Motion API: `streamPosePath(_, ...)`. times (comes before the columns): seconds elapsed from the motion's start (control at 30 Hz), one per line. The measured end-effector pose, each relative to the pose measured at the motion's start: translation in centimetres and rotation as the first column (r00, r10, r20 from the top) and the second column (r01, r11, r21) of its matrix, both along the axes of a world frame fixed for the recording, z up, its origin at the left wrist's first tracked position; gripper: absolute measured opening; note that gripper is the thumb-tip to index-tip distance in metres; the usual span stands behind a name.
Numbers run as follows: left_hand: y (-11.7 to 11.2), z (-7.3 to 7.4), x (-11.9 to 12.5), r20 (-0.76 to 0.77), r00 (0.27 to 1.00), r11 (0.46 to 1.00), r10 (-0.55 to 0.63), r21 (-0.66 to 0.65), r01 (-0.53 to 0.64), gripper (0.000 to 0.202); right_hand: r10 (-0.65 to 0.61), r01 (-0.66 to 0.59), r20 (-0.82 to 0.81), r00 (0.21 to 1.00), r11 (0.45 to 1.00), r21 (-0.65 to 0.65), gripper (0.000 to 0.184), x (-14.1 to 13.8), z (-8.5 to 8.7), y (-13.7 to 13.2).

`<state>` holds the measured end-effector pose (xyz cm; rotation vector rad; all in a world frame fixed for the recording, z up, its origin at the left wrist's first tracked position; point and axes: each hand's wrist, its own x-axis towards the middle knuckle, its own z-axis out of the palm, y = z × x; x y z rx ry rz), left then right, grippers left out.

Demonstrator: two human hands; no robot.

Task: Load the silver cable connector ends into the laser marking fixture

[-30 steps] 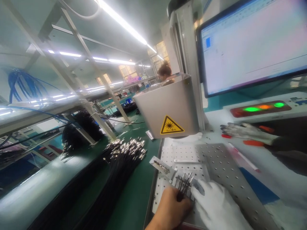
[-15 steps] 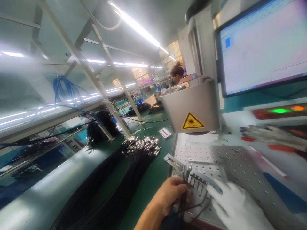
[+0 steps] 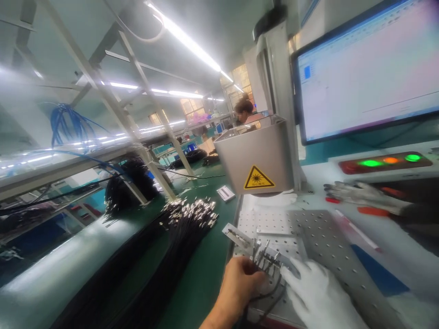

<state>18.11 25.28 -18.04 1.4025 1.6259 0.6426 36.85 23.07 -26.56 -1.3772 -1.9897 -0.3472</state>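
My bare left hand (image 3: 240, 283) grips a small bunch of black cables with metal plug ends (image 3: 262, 256) at the near edge of a perforated metal plate (image 3: 318, 237). The plug tips stick up and fan out above my fingers. My right hand (image 3: 318, 297), in a white glove, rests flat on the plate just right of the bunch, its fingertips touching a small metal fixture (image 3: 284, 264) where the plugs lie. Black cable loops trail down under both hands.
A large pile of black cables with metal ends (image 3: 190, 214) lies on the green bench to the left. A laser hood with a yellow warning sign (image 3: 259, 157) stands behind the plate. A monitor (image 3: 366, 73), a lit button panel (image 3: 386, 162) and a spare glove (image 3: 363, 194) are on the right. A person sits far behind.
My left hand has lifted the bunch of plugs off the fixture and drawn it slightly left. The view swung about; the gloved right hand stays on the plate.
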Motion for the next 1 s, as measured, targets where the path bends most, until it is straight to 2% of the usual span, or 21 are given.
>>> streamPosePath(0.07,-0.3,0.1,0.4,-0.142,0.99,0.998,-0.016,0.054,0.024,0.015,-0.019,0.019,-0.004,1.0,1.0,0.013,0.028,0.1,0.4,-0.1)
streamPosePath(0.17,-0.8,0.8,1.1,-0.301,0.953,0.997,-0.02,0.067,0.042,0.014,-0.04,0.04,-0.015,0.999,0.999,0.029,0.03,0.1,0.8,-0.3)
streamPosePath(0.33,-1.3,1.8,2.0,-0.478,0.878,0.999,-0.005,0.039,0.028,0.02,-0.072,0.079,-0.068,0.995,0.991,0.106,0.031,-0.5,-0.4,0.0)
streamPosePath(0.5,-1.3,2.3,2.3,-0.546,0.836,0.998,-0.054,0.007,0.069,0.022,-0.09,0.089,-0.125,0.988,0.996,-0.012,0.031,-1.1,-1.7,0.3)
streamPosePath(0.67,-1.3,2.5,2.6,-0.614,0.786,0.996,-0.067,-0.001,0.084,0.025,-0.074,0.076,-0.153,0.985,0.997,0.009,0.031,-1.1,-1.8,0.4)
streamPosePath(0.8,-1.2,2.6,2.6,-0.605,0.794,0.997,-0.053,0.019,0.081,0.022,-0.097,0.091,-0.129,0.987,0.995,-0.05,0.029,-1.0,-1.9,0.4)
streamPosePath(1.0,-1.1,2.9,2.8,-0.563,0.821,0.995,-0.093,-0.025,0.096,0.019,-0.055,0.062,-0.104,0.993,0.996,0.066,0.028,-0.8,-1.2,0.2)
